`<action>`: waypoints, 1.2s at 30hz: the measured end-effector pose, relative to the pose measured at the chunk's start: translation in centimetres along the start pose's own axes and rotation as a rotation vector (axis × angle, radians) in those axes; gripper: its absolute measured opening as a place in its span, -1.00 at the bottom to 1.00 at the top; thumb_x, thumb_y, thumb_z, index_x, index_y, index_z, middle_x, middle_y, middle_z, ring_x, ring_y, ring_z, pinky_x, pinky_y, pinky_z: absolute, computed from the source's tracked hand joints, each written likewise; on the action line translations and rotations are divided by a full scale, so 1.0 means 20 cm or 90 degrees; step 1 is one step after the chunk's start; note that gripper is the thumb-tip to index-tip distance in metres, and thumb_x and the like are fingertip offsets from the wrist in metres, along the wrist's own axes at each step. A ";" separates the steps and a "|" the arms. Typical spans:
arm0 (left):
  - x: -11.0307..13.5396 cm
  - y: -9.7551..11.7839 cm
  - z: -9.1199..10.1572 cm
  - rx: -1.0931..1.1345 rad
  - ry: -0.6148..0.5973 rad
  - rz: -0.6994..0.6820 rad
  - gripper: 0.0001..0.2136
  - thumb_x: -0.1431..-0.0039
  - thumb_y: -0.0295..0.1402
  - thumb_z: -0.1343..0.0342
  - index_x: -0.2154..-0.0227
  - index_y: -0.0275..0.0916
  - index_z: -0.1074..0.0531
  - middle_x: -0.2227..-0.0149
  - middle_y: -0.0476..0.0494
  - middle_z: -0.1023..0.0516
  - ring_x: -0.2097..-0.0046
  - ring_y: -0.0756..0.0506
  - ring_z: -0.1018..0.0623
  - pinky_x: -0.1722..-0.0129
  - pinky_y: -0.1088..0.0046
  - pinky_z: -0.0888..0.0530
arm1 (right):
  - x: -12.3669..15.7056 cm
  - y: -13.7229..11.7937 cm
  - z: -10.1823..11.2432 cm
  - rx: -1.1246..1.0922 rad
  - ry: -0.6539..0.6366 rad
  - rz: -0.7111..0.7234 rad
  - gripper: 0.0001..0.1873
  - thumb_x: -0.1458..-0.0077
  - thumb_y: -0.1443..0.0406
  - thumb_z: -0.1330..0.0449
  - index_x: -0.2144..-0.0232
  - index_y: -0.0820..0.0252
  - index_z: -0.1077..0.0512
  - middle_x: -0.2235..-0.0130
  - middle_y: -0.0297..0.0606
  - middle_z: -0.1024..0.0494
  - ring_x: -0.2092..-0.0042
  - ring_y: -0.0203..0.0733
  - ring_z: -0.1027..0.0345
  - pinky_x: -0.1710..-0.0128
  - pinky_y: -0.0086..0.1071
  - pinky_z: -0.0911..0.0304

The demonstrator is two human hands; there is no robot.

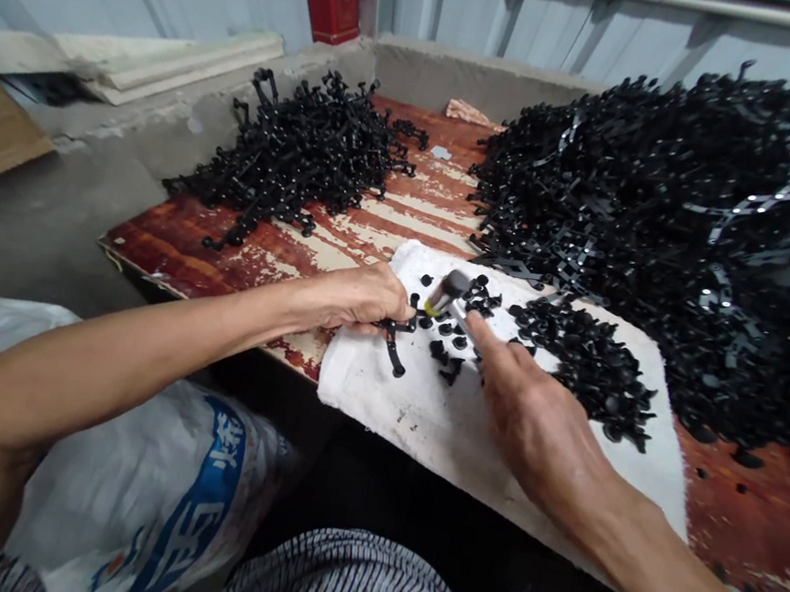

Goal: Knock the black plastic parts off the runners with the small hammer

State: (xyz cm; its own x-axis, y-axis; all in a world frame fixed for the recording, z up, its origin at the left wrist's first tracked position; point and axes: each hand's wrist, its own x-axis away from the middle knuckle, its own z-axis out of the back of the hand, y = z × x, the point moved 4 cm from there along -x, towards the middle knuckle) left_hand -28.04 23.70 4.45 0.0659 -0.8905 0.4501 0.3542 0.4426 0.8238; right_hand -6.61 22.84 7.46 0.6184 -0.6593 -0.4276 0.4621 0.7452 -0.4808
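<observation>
On a white cloth (365,387), just under the left hand (369,297), a narrow black strip (393,351), small and dark against the pale weave. Left hand closed in a pinch on the far part of the strip, with the free end pointing out below the fingers. Long axis of that free end running mostly from far to near, slanting slightly to the right toward the near edge of the cloth. Right hand (523,388) wrapped around the handle of a small hammer (454,288) (blurred, with a streak of yellow beside the dark head). Handle angled away from the right fingers, up and leftward; head just to the right of the left fingertips, and a little farther off than the strip. Contact between hammer and strip: impossible to tell. Left hand by far the nearer, touching the strip; right hand apart from it, to the right, beyond a scatter of loose black studs (459,342). Farther right on the cloth, a heap of similar studs (592,364). Beyond, on a worn red board (163,232), a smaller pile of black parts (304,155) at left, and a much larger pile (655,188) at right.
</observation>
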 end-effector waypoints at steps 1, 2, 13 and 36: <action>0.01 0.00 0.00 -0.005 0.004 0.006 -0.79 -0.05 -0.54 -0.14 0.66 -0.31 -0.39 0.75 0.06 -0.29 0.74 0.14 -0.20 0.77 0.62 -0.06 | 0.00 0.00 -0.01 -0.003 -0.013 -0.007 -0.44 -0.13 0.38 -0.02 -0.17 0.06 -0.39 0.42 -0.21 -0.47 0.48 -0.16 -0.32 0.41 -0.22 -0.40; 0.01 0.01 0.00 -0.011 0.006 0.008 -0.78 -0.06 -0.55 -0.13 0.67 -0.31 -0.38 0.76 0.07 -0.27 0.75 0.15 -0.19 0.77 0.63 -0.06 | -0.01 0.00 0.00 -0.006 -0.015 -0.010 -0.44 -0.14 0.38 -0.03 -0.18 0.06 -0.38 0.41 -0.20 -0.49 0.46 -0.15 -0.33 0.39 -0.22 -0.41; 0.06 0.05 -0.03 -0.046 0.000 0.013 -0.69 -0.12 -0.52 -0.08 0.73 -0.29 -0.31 0.83 0.09 -0.18 0.78 0.15 -0.12 0.76 0.60 0.01 | -0.01 0.00 0.00 0.023 0.007 0.002 -0.40 -0.18 0.40 0.03 -0.27 0.17 -0.27 0.34 -0.14 -0.50 0.39 -0.11 -0.37 0.36 -0.19 -0.40; 0.19 0.17 -0.10 -0.112 -0.171 -0.221 -0.74 -0.09 -0.41 -0.12 0.68 -0.29 -0.33 0.71 0.10 -0.20 0.68 0.14 -0.14 0.69 0.61 -0.01 | -0.11 0.04 -0.12 -0.623 -0.217 -0.400 -0.75 0.08 0.15 -0.31 0.52 0.21 -0.41 0.68 -0.45 -0.29 0.69 -0.41 -0.01 0.79 -0.52 0.06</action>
State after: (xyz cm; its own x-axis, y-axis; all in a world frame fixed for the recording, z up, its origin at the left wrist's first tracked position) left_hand -24.70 21.63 8.24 -0.3204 -0.9134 0.2513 0.4672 0.0784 0.8807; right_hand -9.18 24.53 6.11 0.6629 -0.7086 0.2415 0.1575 -0.1833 -0.9704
